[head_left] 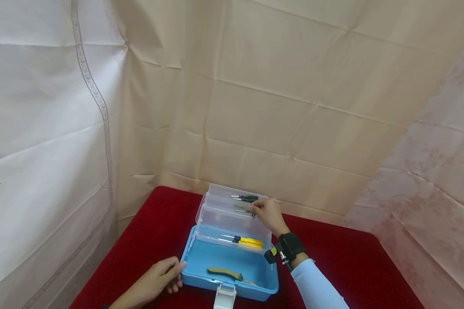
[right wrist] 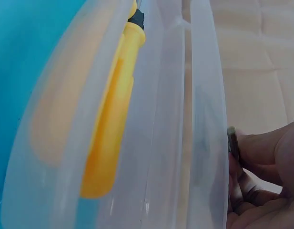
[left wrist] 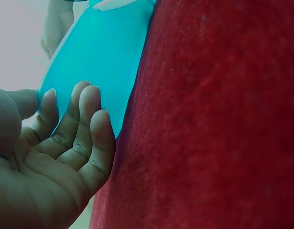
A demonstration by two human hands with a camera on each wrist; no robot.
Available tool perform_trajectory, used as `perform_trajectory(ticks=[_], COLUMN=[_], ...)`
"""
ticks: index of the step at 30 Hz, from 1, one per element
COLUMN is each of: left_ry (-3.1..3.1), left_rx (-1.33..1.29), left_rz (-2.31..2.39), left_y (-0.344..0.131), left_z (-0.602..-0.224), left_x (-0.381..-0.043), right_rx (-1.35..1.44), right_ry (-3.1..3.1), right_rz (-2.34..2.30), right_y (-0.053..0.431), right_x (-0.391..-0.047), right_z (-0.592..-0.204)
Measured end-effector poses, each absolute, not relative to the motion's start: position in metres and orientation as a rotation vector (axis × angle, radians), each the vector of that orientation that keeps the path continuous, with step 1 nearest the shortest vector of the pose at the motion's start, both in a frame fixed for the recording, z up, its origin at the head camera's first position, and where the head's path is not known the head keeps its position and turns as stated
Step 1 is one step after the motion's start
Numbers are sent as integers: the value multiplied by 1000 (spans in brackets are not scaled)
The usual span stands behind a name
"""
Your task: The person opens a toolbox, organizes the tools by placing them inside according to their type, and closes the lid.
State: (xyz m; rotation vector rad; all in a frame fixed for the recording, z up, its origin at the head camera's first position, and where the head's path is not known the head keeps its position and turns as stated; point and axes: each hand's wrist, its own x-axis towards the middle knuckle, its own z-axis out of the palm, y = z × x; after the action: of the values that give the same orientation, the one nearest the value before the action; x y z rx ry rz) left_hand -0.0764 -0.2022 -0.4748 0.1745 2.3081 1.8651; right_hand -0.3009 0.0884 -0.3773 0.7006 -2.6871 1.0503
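A blue toolbox [head_left: 193, 257] stands open, its translucent trays [head_left: 216, 219] folded out behind it. At its left front corner my left hand [head_left: 158, 277] pinches the rim between thumb and index finger; the other fingers [left wrist: 103, 138] lie along the outer wall. Over the upper tray, my right hand [head_left: 270, 214] pinches a thin metal piece [right wrist: 233, 142] between thumb and fingers; its kind cannot be told. Close to those fingertips, thin metal tools [head_left: 241, 210] lie in the tray. Black-handled screwdrivers [head_left: 249, 198] rest just behind them.
Yellow-handled screwdrivers [head_left: 251, 242] lie in the lower tray. Pliers with a yellowish handle [head_left: 224, 272] lie in the box's bottom. A white latch [head_left: 225, 296] hangs at the front. Red cloth [head_left: 332, 253] covers the table, and a beige sheet [head_left: 278, 107] hangs behind it.
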Motion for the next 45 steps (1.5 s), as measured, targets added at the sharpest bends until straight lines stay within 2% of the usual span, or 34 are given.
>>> perform_trajectory(ticks=[11,18,33,37,45], left_ry=[2294,2295,2317,2324,2314], left_rx=[205,200,130,146,142], left_rz=[1870,1878,1850,1855,1880], left_y=[-202,-205,-213,-213,-214], left_z=[-478,-472,-471,-471,-479], left_x=[-75,-76,-71,-71,-69], right_rx=[674,702,729,603,61], right_ry=[-2649,-2622,-2534,-2425,-2456], right_rz=[1153,1232,1187,1262,1626], right_y=[85,84,91,104,137], right_x=[-304,-300,-292,-294,-308], right_z=[-387,-380,-384,-386,-408])
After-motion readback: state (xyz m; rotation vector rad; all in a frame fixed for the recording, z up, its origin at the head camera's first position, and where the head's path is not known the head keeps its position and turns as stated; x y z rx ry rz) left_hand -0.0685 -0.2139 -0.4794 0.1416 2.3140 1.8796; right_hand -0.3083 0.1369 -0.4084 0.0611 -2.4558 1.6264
